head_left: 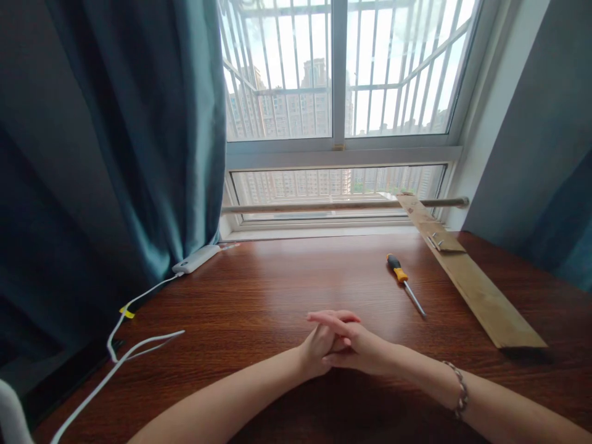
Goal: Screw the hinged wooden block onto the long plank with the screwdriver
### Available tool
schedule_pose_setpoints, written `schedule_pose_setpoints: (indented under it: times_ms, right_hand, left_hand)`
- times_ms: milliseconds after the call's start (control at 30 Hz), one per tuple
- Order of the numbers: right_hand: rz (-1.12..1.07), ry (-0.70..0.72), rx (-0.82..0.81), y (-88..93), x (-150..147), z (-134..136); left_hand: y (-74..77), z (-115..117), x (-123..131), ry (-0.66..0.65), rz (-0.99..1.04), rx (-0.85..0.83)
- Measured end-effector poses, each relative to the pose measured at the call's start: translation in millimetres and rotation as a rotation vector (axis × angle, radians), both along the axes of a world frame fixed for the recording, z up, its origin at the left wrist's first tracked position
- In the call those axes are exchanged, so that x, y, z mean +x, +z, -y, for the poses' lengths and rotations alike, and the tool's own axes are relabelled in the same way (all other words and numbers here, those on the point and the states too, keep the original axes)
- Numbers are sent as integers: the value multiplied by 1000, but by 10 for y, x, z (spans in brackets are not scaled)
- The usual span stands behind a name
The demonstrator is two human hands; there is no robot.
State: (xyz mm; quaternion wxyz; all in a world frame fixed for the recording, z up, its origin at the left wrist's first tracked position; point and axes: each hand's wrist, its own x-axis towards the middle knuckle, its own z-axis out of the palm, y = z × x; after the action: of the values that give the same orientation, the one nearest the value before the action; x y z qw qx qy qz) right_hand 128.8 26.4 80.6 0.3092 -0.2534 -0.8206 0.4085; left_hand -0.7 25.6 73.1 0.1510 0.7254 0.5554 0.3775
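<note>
Clasps left hand (pixel 317 351) and right hand (pixel 363 350) together, closed with fingers interlaced, over the table (pixel 300 277). Wears a chain bracelet (pixel 461 391) on the right wrist. Has a black-and-yellow screwdriver (pixel 400 274) lying ahead to the right, tip nearward; farther right, a cardboard strip (pixel 485 296) bearing small metal fasteners (pixel 438 243).

A blue curtain (pixel 189 123) hangs beside a barred window (pixel 339 74).
</note>
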Motion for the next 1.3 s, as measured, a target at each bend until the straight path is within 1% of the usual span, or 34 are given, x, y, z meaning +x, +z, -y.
schedule_pose_setpoints:
  times_ms: [33, 100, 133, 167, 200, 233, 300, 333, 367, 400, 467, 533, 600, 633, 667, 733, 767, 833, 900, 933, 1000, 1033, 1067, 1100, 1133, 1200, 1300]
  right_hand:
    - [-5, -3, 6, -16, 15, 6]
    - [-22, -3, 63, -37, 54, 15]
    - [-43, -6, 76, -37, 81, 8]
    - [-79, -25, 64, -29, 116, -12]
    - [-124, -72, 26, -13, 163, -48]
    - [-168, -143, -23, 11, 225, -99]
    - [-207, -351, -99, 76, 410, -239]
    - [-165, -451, -89, 115, 537, -315]
    - [-96, -569, -17, 156, 689, -387]
    - [-7, -680, 98, 196, 866, -447]
    - [159, -886, 323, 262, 1286, -523]
    - [226, -1127, 431, 282, 1776, -540]
    - [197, -1406, 468, 239, 2298, -527]
    - [175, -1537, 460, 196, 2554, -519]
    - [161, -1600, 415, 141, 2795, -514]
    - [158, -1663, 220, 18, 3200, -513]
    - [190, -1685, 87, -44, 3351, -515]
    - [174, -1609, -176, -148, 3538, -514]
    - [59, -1479, -381, -216, 3590, -500]
    - [-20, -1428, -449, -234, 3583, -489]
    - [-155, -1379, -538, -246, 3540, -464]
    - [-201, -1366, -564, -243, 3517, -454]
    - [-235, -1354, -583, -239, 3497, -448]
    - [-257, -1344, -602, -233, 3480, -444]
    - [-268, -1335, -622, -227, 3466, -443]
    - [-278, -1329, -662, -212, 3432, -444]
    - [-293, -1323, -693, -176, 3339, -437]
  left_hand:
    - [-10, -36, -39, -168, 35, -20]
    - [-24, -79, -72, -540, 167, -56]
    - [-30, -90, -74, -688, 238, -58]
    - [-37, -97, -72, -776, 291, -52]
    - [-44, -105, -71, -795, 312, -43]
    - [-54, -117, -74, -778, 303, -44]
    - [-84, -159, -99, -677, 224, -58]
    - [-103, -189, -118, -618, 175, -48]
    - [-125, -223, -138, -578, 127, -17]
    - [-148, -257, -157, -558, 86, 36]
    - [-192, -316, -185, -551, 35, 156]
    - [-224, -350, -198, -575, -1, 234]
    - [-240, -359, -198, -612, -44, 284]
    - [-239, -359, -191, -631, -65, 297]
    - [-231, -360, -175, -643, -80, 299]
    - [-188, -369, -102, -655, -85, 250]
    - [-152, -378, -35, -666, -77, 200]
    - [-56, -400, 178, -707, -48, 82]
    - [47, -418, 503, -737, 3, -37]
    - [88, -423, 703, -737, 43, -97]
    - [128, -430, 1155, -791, 151, -234]
    - [123, -432, 1392, -837, 206, -257]
    - [103, -436, 1627, -848, 273, -253]
    - [69, -441, 1854, -829, 308, -241]
    - [27, -449, 2067, -782, 323, -241]
    - [-63, -474, 2435, -653, 376, -295]
    - [-157, -531, 2815, -474, 525, -599]
